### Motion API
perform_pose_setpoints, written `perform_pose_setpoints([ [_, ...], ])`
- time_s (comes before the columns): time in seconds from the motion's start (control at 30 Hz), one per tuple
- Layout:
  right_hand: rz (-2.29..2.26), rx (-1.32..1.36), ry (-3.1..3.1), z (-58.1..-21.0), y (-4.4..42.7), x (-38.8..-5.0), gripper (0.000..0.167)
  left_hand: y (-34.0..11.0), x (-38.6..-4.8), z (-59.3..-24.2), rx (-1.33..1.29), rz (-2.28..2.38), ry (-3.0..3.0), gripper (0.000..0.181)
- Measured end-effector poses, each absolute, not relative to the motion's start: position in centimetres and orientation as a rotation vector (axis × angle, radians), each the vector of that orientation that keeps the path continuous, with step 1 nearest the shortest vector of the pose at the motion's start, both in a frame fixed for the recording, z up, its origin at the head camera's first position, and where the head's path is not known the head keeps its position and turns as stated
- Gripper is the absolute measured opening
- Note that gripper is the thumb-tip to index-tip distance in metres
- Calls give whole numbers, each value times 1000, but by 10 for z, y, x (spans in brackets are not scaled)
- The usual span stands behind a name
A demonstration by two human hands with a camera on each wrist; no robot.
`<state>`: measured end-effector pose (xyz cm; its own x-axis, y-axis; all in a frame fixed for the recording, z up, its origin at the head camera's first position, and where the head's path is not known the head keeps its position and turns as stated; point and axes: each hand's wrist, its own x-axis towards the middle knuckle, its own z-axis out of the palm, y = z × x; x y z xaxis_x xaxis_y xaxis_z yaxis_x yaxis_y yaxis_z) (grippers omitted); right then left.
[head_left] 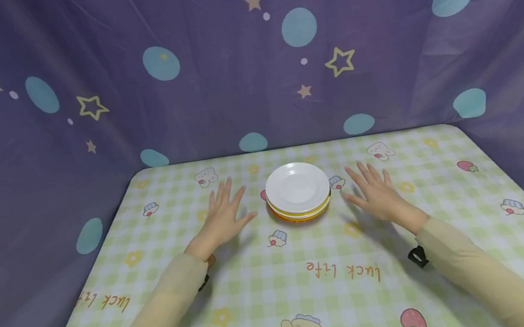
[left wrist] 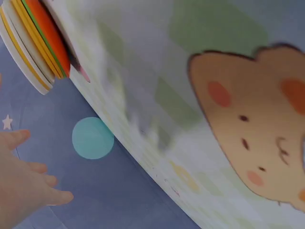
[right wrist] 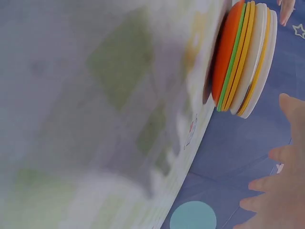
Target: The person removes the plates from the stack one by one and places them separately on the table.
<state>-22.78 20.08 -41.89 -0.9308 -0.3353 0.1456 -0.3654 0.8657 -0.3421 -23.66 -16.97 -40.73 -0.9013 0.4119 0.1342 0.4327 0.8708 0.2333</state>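
A stack of several plates (head_left: 297,187) stands on the table, a white one on top. From the side, the right wrist view shows white, yellow, green and orange rims in the stack (right wrist: 245,59); the left wrist view shows the same layered rims (left wrist: 33,43). To the left of the plates my left hand (head_left: 221,217) hovers over the cloth, fingers spread and holding nothing. On the other side my right hand (head_left: 377,195) is held likewise, fingers spread, apart from the stack. Neither hand touches a plate.
A green-and-white checked tablecloth (head_left: 262,308) with printed cartoons, flowers and lettering covers the table. Behind and beside the table hangs a purple curtain (head_left: 230,78) with stars and teal spots. A black strap piece (head_left: 418,257) shows under the right wrist.
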Motion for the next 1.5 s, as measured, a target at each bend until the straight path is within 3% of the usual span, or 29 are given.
perform_pose_setpoints([
  [0.6,976,558,-2926,-415,172,-250,67,-140,-257,-408,-619,-737,-2898,56],
  [1.5,1393,345,-2694,-423,149,-259,46,-109,-264,-423,-378,-1319,-2833,49],
])
